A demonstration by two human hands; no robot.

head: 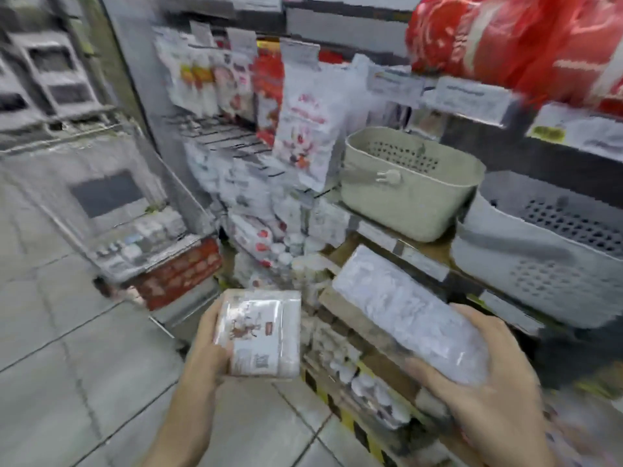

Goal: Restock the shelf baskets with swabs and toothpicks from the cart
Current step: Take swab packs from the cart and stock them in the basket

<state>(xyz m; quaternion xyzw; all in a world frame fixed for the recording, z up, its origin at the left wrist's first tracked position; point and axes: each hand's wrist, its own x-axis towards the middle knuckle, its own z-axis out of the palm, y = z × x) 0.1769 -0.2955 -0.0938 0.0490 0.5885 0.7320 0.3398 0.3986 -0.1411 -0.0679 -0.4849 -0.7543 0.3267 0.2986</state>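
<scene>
My left hand (206, 345) grips a clear-wrapped pack (261, 333) with a brown printed label, held low in front of the shelves. My right hand (485, 375) grips a long clear pack of white items (404, 310), tilted up toward the left. A beige perforated basket (409, 183) stands on the shelf above the right-hand pack. Beside it to the right stands a grey perforated basket (539, 264). The view is blurred, so I cannot tell which pack holds swabs and which toothpicks.
Hanging packets (303, 129) fill the pegs left of the baskets. Red bags (512, 38) lie on the top shelf. Lower shelves (354, 372) hold small white goods behind a yellow-black edge strip. Tiled floor (84, 365) lies to the left.
</scene>
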